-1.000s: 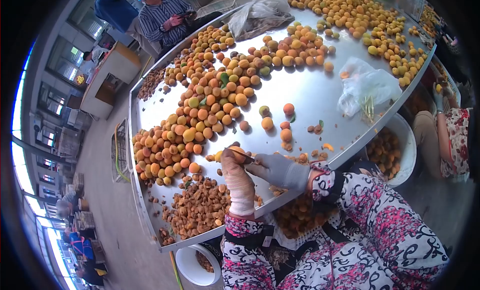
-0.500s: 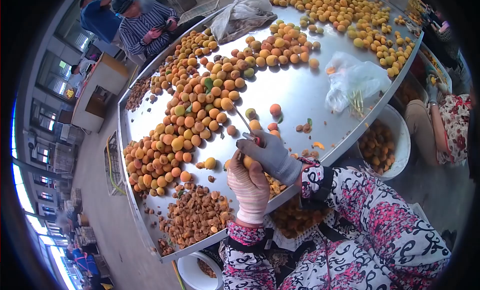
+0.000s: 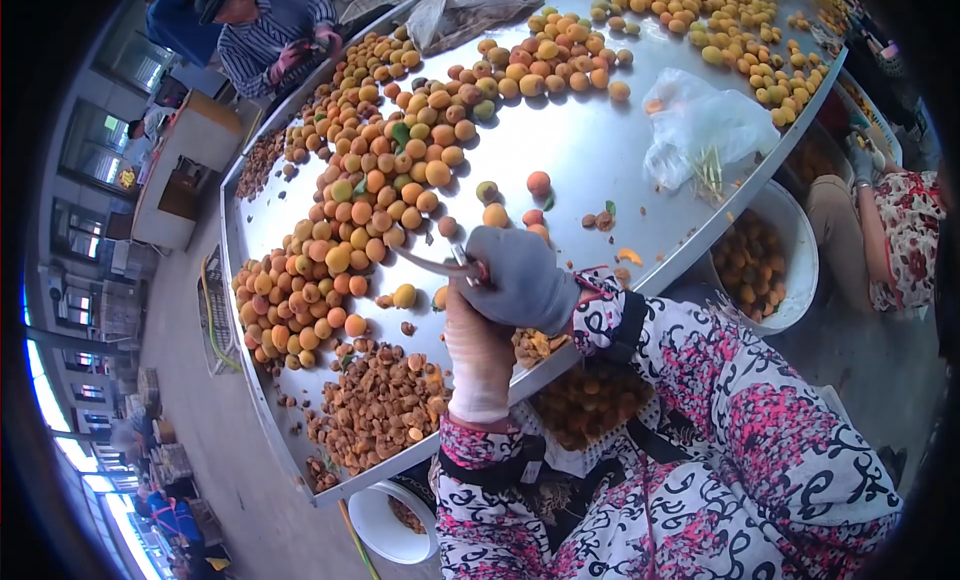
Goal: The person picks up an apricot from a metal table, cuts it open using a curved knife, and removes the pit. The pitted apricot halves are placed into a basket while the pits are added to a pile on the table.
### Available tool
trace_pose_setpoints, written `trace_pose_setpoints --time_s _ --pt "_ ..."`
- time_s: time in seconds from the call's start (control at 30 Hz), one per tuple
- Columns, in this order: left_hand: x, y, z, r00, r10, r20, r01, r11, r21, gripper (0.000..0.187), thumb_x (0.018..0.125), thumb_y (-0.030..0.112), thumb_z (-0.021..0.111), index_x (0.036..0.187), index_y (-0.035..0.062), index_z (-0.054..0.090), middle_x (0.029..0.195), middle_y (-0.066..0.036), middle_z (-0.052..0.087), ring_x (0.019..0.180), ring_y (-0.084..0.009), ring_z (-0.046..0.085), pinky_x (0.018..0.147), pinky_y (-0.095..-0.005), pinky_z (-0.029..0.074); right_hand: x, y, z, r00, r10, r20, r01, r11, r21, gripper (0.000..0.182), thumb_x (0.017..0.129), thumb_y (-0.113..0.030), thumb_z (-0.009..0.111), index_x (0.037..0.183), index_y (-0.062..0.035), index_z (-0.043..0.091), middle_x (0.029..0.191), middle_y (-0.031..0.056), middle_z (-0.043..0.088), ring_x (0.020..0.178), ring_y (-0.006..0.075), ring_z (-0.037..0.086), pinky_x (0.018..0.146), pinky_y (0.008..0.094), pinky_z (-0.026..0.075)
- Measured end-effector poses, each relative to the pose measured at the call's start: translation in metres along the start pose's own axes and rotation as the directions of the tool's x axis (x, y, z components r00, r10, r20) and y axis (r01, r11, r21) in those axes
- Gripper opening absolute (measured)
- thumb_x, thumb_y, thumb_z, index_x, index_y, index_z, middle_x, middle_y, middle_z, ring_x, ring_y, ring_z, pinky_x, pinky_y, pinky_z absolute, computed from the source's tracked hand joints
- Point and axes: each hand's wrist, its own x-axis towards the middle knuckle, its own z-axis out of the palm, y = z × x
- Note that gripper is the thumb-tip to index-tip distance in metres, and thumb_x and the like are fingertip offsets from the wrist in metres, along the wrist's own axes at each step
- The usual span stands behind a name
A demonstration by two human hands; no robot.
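Observation:
My right hand, in a grey glove, is closed around a small knife with a bit of red at its handle. The blade points left over the table. Directly below it, my left hand, in a pale glove, is closed and pressed against the right. The apricot seen in it half a second ago is now hidden behind the right hand. Whole apricots lie in a long heap beyond my hands. To the left is a pile of brown pits. Loose apricots and orange scraps lie nearby.
The metal table has a raised rim. A clear plastic bag lies on it. A white bucket of cut fruit stands right, another white bucket below left. A crate sits under the edge. People are across and at right.
My right hand has come down and left over the left hand, covering the apricot. The knife blade has swung from pointing up-left to nearly level. The whole view has shifted slightly.

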Motion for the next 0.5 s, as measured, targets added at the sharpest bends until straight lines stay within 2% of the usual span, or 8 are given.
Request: trace_pose_setpoints --time_s 0.07,0.1,0.13,0.2,0.27,0.37,0.4,0.5 --pt "0.007 0.003 -0.003 0.995 -0.011 -0.096 0.010 1.000 -0.007 0.037 0.088 0.040 0.049 0.102 0.0067 0.054 0.098 -0.006 0.054 0.085 -0.0175 0.054 0.077 -0.0344 0.045 0.008 -0.004 -0.011 0.999 -0.020 0.034 0.021 0.999 -0.033 0.021 0.074 -0.018 0.066 0.070 -0.0045 0.050 0.058 0.0113 0.050 0.052 0.0213 0.053 0.048 0.0330 0.038" --pt "0.033 -0.007 -0.045 0.933 -0.054 0.355 0.118 0.980 -0.161 0.038 0.088 0.040 0.048 0.103 0.0059 0.054 0.095 -0.005 0.056 0.078 -0.0167 0.055 0.071 -0.0331 0.046 0.012 -0.006 -0.013 0.992 0.122 0.034 -0.125 0.986 0.114 0.021 0.078 -0.018 0.065 0.069 -0.0046 0.050 0.058 0.0074 0.049 0.052 0.0144 0.051 0.047 0.0300 0.037" --pt "0.046 -0.010 -0.069 0.684 -0.011 0.730 0.277 0.929 -0.246 0.039 0.089 0.041 0.047 0.103 0.0051 0.055 0.091 -0.005 0.057 0.072 -0.0160 0.056 0.065 -0.0319 0.047 0.014 -0.009 -0.016 0.963 0.262 0.061 -0.269 0.927 0.261 0.022 0.081 -0.018 0.063 0.069 -0.0048 0.050 0.057 0.0035 0.048 0.053 0.0075 0.049 0.047 0.0271 0.036" --pt "0.024 0.001 -0.052 0.804 0.008 0.594 0.157 0.961 -0.226 0.044 0.090 0.044 0.044 0.103 0.0032 0.055 0.085 -0.004 0.058 0.063 -0.0140 0.055 0.051 -0.0252 0.045 0.016 -0.009 -0.032 0.829 0.409 0.381 -0.550 0.721 0.422 0.024 0.084 -0.026 0.063 0.079 -0.0023 0.058 0.063 -0.0046 0.049 0.060 0.0023 0.046 0.051 0.0183 0.037" --pt "0.013 0.009 -0.048 0.962 -0.163 0.221 0.220 0.938 -0.269 0.049 0.090 0.047 0.043 0.101 0.0017 0.056 0.087 -0.005 0.059 0.066 -0.0139 0.055 0.044 -0.0192 0.040 0.021 -0.024 -0.052 0.548 0.397 0.736 -0.744 0.634 0.212 0.025 0.085 -0.027 0.060 0.084 -0.0018 0.059 0.066 0.0035 0.060 0.060 0.0079 0.053 0.056 0.0221 0.043" --pt "0.006 0.010 -0.040 0.986 -0.120 0.113 0.134 0.982 -0.132 0.052 0.088 0.051 0.044 0.101 0.0022 0.056 0.093 -0.006 0.060 0.068 -0.0166 0.057 0.043 -0.0201 0.041 0.011 -0.010 -0.045 0.389 0.151 0.909 -0.430 0.902 0.034 0.032 0.083 -0.033 0.062 0.089 -0.0022 0.060 0.070 0.0016 0.062 0.065 0.0094 0.056 0.059 0.0224 0.044" --pt "0.006 0.009 -0.041 0.993 -0.104 0.052 0.107 0.992 -0.062 0.053 0.087 0.052 0.045 0.101 0.0023 0.056 0.093 -0.007 0.061 0.068 -0.0178 0.057 0.044 -0.0220 0.042 0.013 -0.006 -0.045 0.387 0.152 0.909 -0.435 0.900 0.035 0.032 0.083 -0.033 0.062 0.089 -0.0022 0.060 0.070 0.0016 0.062 0.065 0.0094 0.056 0.059 0.0224 0.044" --pt "0.014 0.002 -0.054 0.939 -0.138 0.314 0.191 0.971 -0.146 0.047 0.085 0.050 0.048 0.097 0.0058 0.057 0.077 -0.008 0.058 0.049 -0.0151 0.044 0.044 -0.0276 0.034 0.036 -0.016 -0.059 0.523 0.402 0.751 -0.805 0.524 0.280 0.026 0.084 -0.029 0.060 0.083 -0.0032 0.060 0.063 0.0016 0.057 0.047 0.0062 0.050 0.042 0.0191 0.038"
